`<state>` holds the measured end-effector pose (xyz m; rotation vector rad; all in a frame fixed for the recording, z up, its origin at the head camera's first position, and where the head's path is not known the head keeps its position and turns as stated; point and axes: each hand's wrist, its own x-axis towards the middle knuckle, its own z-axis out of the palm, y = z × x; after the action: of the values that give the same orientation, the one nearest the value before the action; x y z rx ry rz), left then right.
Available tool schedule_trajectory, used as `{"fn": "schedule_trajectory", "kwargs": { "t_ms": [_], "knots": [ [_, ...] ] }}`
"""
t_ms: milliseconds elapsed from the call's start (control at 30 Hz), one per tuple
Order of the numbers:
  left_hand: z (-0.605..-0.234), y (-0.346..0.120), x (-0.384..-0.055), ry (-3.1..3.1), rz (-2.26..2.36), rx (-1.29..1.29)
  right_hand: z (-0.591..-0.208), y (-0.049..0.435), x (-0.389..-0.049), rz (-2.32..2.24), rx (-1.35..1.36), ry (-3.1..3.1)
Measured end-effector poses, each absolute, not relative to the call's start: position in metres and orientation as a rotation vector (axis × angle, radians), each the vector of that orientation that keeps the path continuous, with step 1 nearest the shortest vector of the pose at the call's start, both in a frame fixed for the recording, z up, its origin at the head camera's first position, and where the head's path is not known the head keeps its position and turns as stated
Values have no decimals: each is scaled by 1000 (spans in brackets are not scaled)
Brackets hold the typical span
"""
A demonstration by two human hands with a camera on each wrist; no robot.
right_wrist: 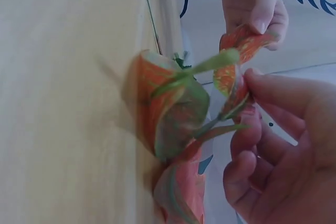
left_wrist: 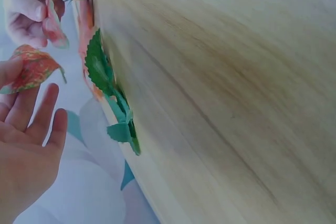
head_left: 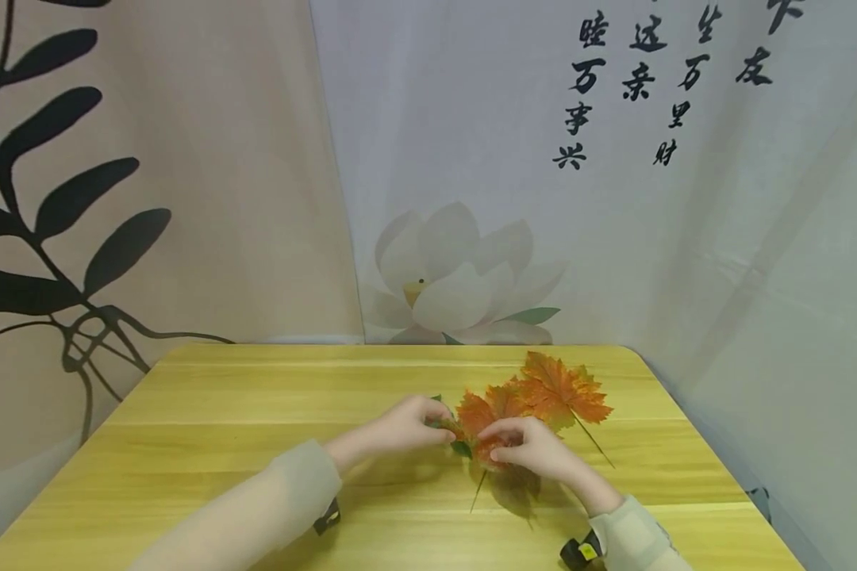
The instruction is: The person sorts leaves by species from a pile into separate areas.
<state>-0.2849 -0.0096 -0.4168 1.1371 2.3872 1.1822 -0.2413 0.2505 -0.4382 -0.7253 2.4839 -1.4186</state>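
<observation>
My left hand (head_left: 410, 428) pinches a red and green mottled leaf (left_wrist: 34, 69) between thumb and fingers; its other fingers extend in the left wrist view. Facing it, my right hand (head_left: 536, 454) pinches another red-green leaf (right_wrist: 236, 90) by thumb and fingertip. Leaves with green stems hang beside the right fingers, including a broad curled leaf (right_wrist: 163, 108). The two held leaves meet or overlap in the right wrist view; I cannot tell if they are joined. Beyond the hands lie orange maple leaves (head_left: 560, 388). A green serrated sprig (left_wrist: 100, 64) lies on the table near the left hand.
The wood-grain table (head_left: 243, 412) ends at a back edge against printed cloth (head_left: 457, 119). A thin stem (head_left: 594, 444) extends from the rear maple leaf. Black wrist devices (head_left: 580, 551) sit below the sleeves.
</observation>
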Motion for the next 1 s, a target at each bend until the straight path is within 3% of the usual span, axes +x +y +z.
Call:
{"fn": "schedule_trajectory", "kwargs": {
  "t_ms": [1000],
  "knots": [
    [-412, -30, -283, 2306, 1500, 941, -441, 250, -243, -1508, -553, 2451]
  ]
}}
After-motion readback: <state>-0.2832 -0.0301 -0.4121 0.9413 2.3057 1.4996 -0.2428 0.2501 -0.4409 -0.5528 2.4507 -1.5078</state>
